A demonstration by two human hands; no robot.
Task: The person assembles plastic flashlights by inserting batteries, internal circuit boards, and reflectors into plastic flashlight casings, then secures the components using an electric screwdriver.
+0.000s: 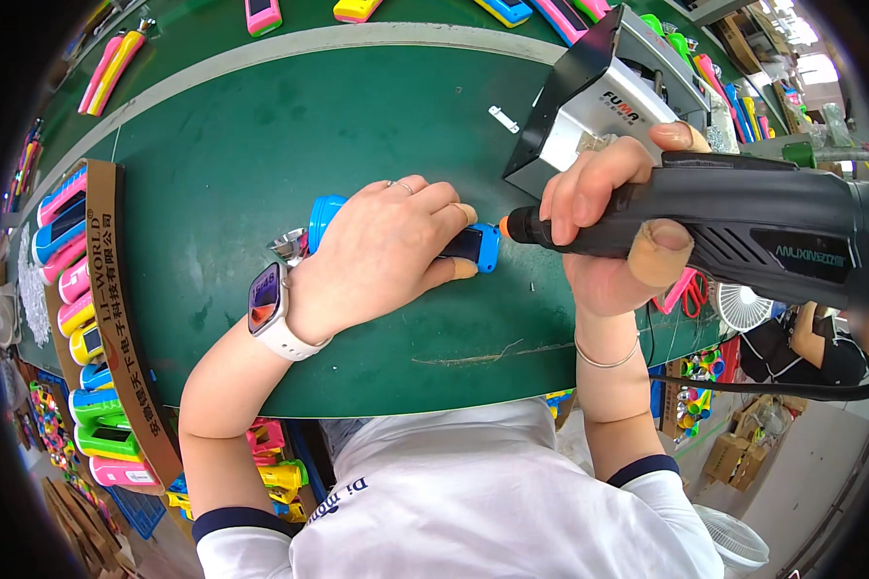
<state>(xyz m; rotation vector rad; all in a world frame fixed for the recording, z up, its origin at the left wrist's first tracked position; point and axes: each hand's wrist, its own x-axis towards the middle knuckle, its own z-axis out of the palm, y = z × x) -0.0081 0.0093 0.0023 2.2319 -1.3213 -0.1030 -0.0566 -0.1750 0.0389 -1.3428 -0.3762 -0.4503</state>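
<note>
My left hand (381, 241) is closed over a blue plastic flashlight body (490, 253), pressing it down on the green table. Its round head (324, 217) shows to the left of the hand, and its narrow end with a dark panel points right. A shiny reflector cup (288, 245) lies by the head, close to my wrist. My right hand (613, 227) grips a black electric screwdriver (763, 227), held level. The screwdriver's orange-ringed tip (508, 227) is at the narrow end of the flashlight body; whether it touches is unclear.
A silver and black screw feeder (599, 116) stands at the back right, with a small white part (502, 120) beside it. At left, a cardboard box (116, 289) holds several colourful flashlight bodies. The screwdriver's black cord (782, 388) runs along the right. Pink-handled scissors (687, 291) lie below the screwdriver.
</note>
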